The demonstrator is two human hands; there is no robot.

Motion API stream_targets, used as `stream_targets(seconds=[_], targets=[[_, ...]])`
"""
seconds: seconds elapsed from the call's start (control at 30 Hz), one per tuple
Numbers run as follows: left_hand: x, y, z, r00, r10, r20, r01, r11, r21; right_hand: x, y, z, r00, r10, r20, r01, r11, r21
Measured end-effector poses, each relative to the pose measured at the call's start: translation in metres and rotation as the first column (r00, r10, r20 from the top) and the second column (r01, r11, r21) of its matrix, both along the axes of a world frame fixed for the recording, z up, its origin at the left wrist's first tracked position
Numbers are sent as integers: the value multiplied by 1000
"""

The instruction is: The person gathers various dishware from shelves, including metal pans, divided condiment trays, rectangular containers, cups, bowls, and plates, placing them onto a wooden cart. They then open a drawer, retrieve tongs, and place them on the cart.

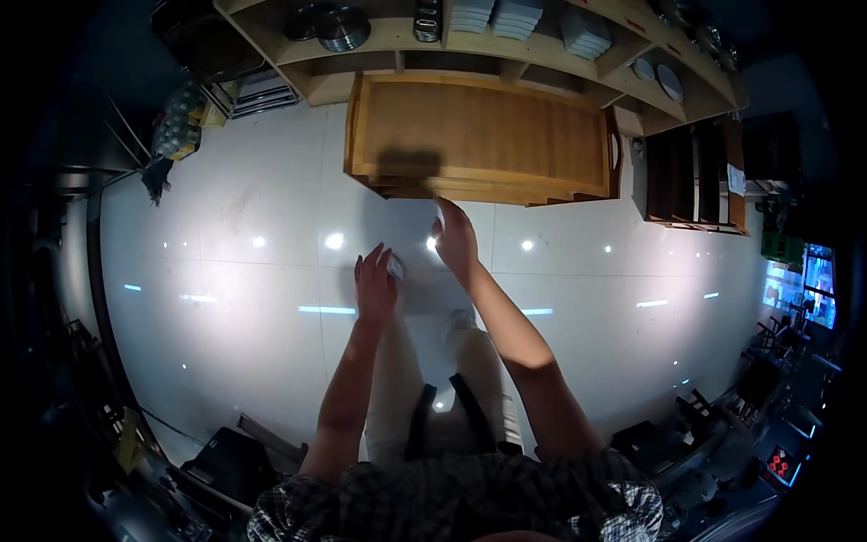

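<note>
My left hand (375, 287) hangs over the pale floor, its fingers stretched out and apart. Beside its thumb shows a small whitish shape (396, 266); I cannot tell whether the hand touches it. Farther forward, my right hand (458, 242) is curled close to the near edge of a stack of brown wooden trays (479, 126). A small white thing (440, 217) shows along its fingers, too blurred to name. Whether the right fingertips touch the trays cannot be made out. A dark shadow falls on the top tray.
Behind the trays stands a wooden shelf (388, 34) with round metal pans (343, 29) and stacked white dishes (513, 18). A dark rack (695, 176) is at the right, bagged bottles (178, 126) at the left. Shiny tiled floor (244, 298) lies around my legs. Dark chairs (230, 461) stand behind.
</note>
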State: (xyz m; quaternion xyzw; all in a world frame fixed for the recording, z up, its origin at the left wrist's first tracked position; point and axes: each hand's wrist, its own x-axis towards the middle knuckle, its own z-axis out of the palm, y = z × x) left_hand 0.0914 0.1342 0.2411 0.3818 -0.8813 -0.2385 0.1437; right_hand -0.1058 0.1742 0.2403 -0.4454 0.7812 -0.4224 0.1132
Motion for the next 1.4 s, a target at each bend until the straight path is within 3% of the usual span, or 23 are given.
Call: stream_targets(seconds=[0.13, 0.23, 0.3, 0.4, 0.5, 0.6, 0.77, 0.83, 0.97, 1.17, 1.3, 1.37, 1.4], targets=[[38, -37, 50, 977, 175, -118, -149, 968, 200, 30, -32, 41, 995, 17, 100, -32, 988, 151], [73, -70, 47, 964, 219, -148, -174, 947, 269, 41, -47, 37, 992, -28, 123, -5, 965, 263], [94, -106, 65, 980, 193, -56, -167, 938, 302, 48, -51, 25, 990, -67, 127, 21, 941, 338], [126, -178, 91, 978, 131, -161, -80, 954, 289, 68, -71, 30, 987, -104, 120, 38, 889, 457], [157, -261, 103, 999, 33, -13, -28, 955, 295, 87, -119, 34, 971, -197, 136, 119, 890, 440], [169, -338, 113, 999, -25, -40, 31, 987, 159, 96, -172, 41, 957, -260, 127, 204, 917, 343], [128, -414, 141, 999, -23, -41, 27, 994, 108, 97, -236, 76, 936, -336, 105, 302, 920, 248], [103, -422, 142, 999, -27, -45, 32, 994, 105, 88, -247, 84, 946, -310, 93, 297, 946, 133], [40, -422, 141, 982, -162, -100, 178, 967, 182, 57, -258, 86, 928, -357, 105, 336, 925, 177], [-40, -407, 140, 904, -410, -119, 424, 895, 135, 13, -258, 68, 906, -401, 137, 352, 892, 282], [-80, -410, 147, 889, -433, -147, 452, 880, 144, -9, -269, 68, 888, -415, 197, 339, 882, 328], [-96, -414, 153, 899, -432, -79, 436, 899, 38, -26, -277, 69, 874, -435, 218, 349, 872, 343], [-101, -418, 156, 890, -455, -7, 453, 886, 101, -35, -285, 71, 890, -409, 202, 342, 892, 297]])
